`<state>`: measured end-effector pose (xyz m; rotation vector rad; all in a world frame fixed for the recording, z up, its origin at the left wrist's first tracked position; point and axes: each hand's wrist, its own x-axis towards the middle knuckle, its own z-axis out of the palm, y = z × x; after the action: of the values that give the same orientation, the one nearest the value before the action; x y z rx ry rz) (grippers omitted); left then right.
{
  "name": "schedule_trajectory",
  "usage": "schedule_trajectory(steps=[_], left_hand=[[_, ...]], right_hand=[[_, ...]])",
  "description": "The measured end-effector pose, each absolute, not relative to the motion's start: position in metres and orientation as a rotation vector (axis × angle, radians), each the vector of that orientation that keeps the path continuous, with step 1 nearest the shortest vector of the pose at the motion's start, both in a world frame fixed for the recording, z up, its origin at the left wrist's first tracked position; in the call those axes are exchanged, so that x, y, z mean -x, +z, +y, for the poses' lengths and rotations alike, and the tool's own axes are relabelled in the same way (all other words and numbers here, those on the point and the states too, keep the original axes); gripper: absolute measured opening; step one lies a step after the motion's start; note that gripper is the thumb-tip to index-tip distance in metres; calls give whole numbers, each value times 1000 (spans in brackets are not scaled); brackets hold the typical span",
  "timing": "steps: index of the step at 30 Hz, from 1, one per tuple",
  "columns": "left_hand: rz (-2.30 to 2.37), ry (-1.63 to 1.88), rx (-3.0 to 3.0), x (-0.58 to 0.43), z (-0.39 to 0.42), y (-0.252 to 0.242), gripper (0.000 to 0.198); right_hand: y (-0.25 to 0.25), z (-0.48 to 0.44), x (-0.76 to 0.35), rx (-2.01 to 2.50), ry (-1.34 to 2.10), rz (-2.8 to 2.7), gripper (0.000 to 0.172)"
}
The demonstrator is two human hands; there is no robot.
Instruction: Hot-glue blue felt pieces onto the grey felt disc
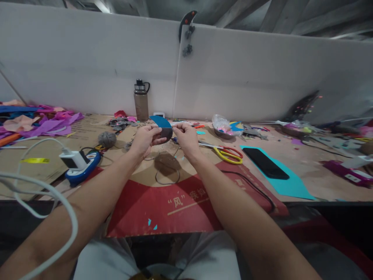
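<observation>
Both hands are raised over the middle of the workbench and pinch one small piece between them. My left hand [145, 140] and my right hand [185, 139] are closed on a rounded blue and dark paper piece [162, 127], its blue flap folded up at the top. Its shadow falls on the cardboard below, beside a thin dark loop of wire [167, 181]. Yellow-handled scissors [226, 152] lie just right of my right hand.
A brown bottle [141, 100] stands at the white back wall. A black phone [265, 163] rests on a teal sheet [291, 184]. A white charger on a blue power strip [78, 162], a grey yarn ball [107, 139], pink and purple paper scraps [43, 123] lie left.
</observation>
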<state>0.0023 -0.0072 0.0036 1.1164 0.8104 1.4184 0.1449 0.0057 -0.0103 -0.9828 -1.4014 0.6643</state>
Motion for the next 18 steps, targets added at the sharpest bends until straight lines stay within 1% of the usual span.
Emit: schedule_trajectory(steps=[4,12,18], left_hand=[[804,1400,-1139,-1,-7,4,10],[815,1379,-1174,4,-2,2,12],[819,1376,-1158,3,-4,4,12]], right_hand=[[-12,8,-146,989,773,-1341,16],[-6,1,-149,849,1177,-1212,12],[-2,-2,-153,696,1411,-1160,17]])
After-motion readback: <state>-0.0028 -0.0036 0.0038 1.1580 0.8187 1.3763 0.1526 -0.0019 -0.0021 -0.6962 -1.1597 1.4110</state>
